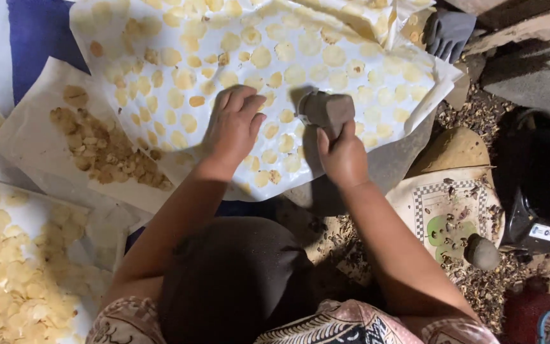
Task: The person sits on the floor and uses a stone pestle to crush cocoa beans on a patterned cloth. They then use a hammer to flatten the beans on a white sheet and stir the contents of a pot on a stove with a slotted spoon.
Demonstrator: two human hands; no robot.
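Note:
My right hand (342,156) grips a grey stone mallet (327,109), its head raised just over a white plastic sheet (408,83). The sheet is covered with several flattened pale yellow discs (261,57). My left hand (233,124) rests palm down on the sheet, fingers spread over a few discs, to the left of the mallet. A flat grey stone slab (393,162) lies under the sheet's near edge.
A heap of brown unflattened nuts (106,156) lies on paper at the left. Pale flattened chips (14,274) fill the lower left. Shell litter (479,280), a small round stone (482,251), a grey glove (448,32) and dark containers (533,191) sit at the right.

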